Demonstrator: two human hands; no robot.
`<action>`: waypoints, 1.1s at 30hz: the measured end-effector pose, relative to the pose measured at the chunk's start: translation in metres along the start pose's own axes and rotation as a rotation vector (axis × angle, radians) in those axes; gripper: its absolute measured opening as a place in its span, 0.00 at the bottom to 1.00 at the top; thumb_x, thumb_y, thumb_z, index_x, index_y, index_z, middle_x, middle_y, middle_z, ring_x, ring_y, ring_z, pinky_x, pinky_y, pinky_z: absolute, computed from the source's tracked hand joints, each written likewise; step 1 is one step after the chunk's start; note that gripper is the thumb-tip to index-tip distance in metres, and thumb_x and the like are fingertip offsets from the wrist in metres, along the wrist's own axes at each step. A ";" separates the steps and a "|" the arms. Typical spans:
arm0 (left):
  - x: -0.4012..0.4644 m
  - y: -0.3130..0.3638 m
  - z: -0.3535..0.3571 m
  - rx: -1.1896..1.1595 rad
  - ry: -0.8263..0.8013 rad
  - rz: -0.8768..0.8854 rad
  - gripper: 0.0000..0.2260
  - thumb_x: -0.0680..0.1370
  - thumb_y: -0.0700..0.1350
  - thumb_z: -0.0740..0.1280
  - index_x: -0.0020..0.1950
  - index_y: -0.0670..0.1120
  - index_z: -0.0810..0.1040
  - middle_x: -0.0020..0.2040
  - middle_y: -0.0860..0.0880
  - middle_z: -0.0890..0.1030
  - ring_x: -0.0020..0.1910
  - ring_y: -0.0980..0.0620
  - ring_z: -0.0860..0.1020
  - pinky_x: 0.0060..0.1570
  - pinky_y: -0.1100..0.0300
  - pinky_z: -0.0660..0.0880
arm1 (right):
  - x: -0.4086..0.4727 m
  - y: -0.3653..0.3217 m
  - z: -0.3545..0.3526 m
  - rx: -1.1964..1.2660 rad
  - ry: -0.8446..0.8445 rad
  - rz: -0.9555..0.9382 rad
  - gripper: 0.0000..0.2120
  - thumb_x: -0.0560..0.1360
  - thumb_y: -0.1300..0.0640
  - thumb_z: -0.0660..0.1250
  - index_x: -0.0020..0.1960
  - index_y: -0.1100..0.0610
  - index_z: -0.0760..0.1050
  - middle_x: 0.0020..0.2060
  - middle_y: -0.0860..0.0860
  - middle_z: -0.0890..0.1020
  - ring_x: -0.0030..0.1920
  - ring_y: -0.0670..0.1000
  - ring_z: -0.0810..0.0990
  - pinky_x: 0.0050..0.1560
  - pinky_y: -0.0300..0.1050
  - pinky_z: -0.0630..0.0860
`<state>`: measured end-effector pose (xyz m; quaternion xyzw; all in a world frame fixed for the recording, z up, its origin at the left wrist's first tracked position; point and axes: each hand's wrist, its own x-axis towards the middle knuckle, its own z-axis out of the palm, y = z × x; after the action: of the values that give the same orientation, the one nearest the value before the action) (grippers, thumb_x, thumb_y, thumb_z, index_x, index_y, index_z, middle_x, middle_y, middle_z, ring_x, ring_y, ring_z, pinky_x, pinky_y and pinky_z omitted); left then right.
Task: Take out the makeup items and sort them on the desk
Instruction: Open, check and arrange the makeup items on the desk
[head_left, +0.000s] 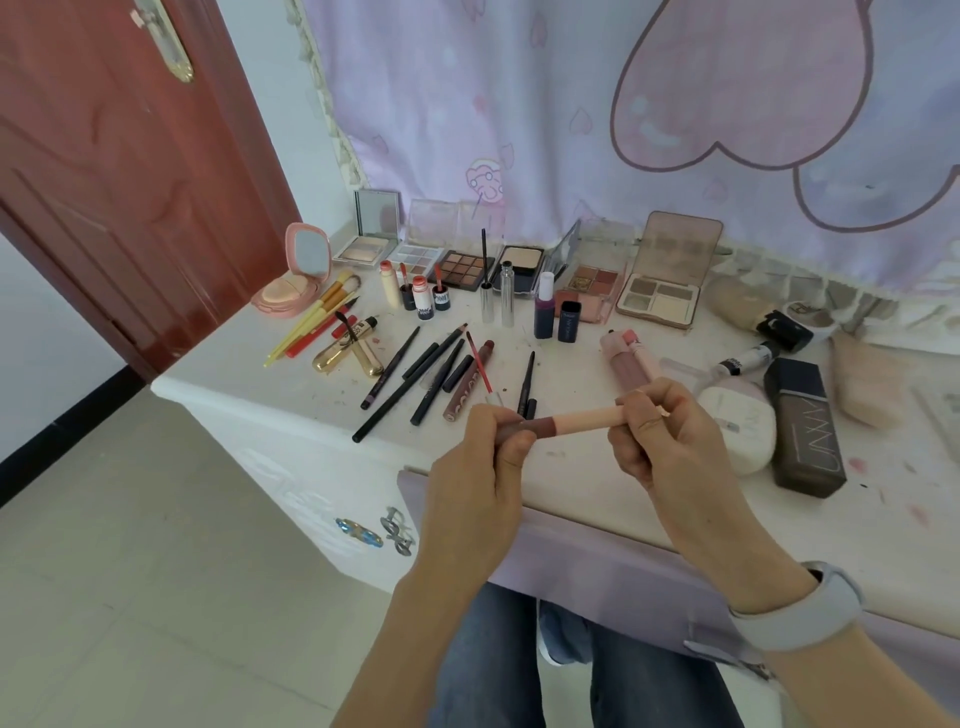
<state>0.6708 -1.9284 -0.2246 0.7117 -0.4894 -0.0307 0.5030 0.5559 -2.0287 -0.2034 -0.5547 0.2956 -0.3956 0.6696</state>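
Both hands (566, 441) holding lip pencil (571, 422), black pencils (415, 374) beyond

Left hand (480, 457) and right hand (657, 431) grip a two-tone lip stick (569, 422).

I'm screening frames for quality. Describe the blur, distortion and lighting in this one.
Head view: soft, even daylight, no hard shadows; wide-angle bend curves the desk edge and door; the right side is smeared, blurring the dark box and its neighbours; the hands, left and right, and the stick they hold stay fairly sharp.
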 end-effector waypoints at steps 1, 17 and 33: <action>-0.002 -0.001 0.001 0.011 0.001 -0.010 0.07 0.78 0.52 0.54 0.39 0.58 0.64 0.24 0.58 0.71 0.25 0.60 0.69 0.26 0.72 0.64 | -0.002 -0.001 -0.001 -0.022 -0.008 -0.042 0.09 0.79 0.66 0.54 0.41 0.59 0.66 0.21 0.47 0.68 0.23 0.42 0.64 0.24 0.31 0.63; -0.004 0.012 -0.003 -0.219 -0.020 -0.209 0.09 0.75 0.51 0.59 0.38 0.54 0.76 0.23 0.54 0.69 0.24 0.58 0.64 0.24 0.68 0.62 | -0.009 -0.019 -0.030 -0.211 -0.166 -0.042 0.11 0.77 0.71 0.54 0.42 0.57 0.68 0.28 0.52 0.74 0.24 0.43 0.67 0.26 0.32 0.65; 0.002 0.014 -0.021 -0.165 -0.110 -0.198 0.03 0.76 0.48 0.65 0.47 0.56 0.77 0.31 0.56 0.79 0.29 0.59 0.73 0.32 0.61 0.72 | -0.002 -0.033 -0.046 -1.195 -0.377 -0.457 0.13 0.79 0.58 0.54 0.60 0.53 0.73 0.47 0.45 0.70 0.43 0.46 0.70 0.44 0.40 0.68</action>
<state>0.6737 -1.9154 -0.2024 0.7100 -0.4396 -0.1594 0.5265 0.5105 -2.0529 -0.1812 -0.9388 0.2167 -0.1920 0.1866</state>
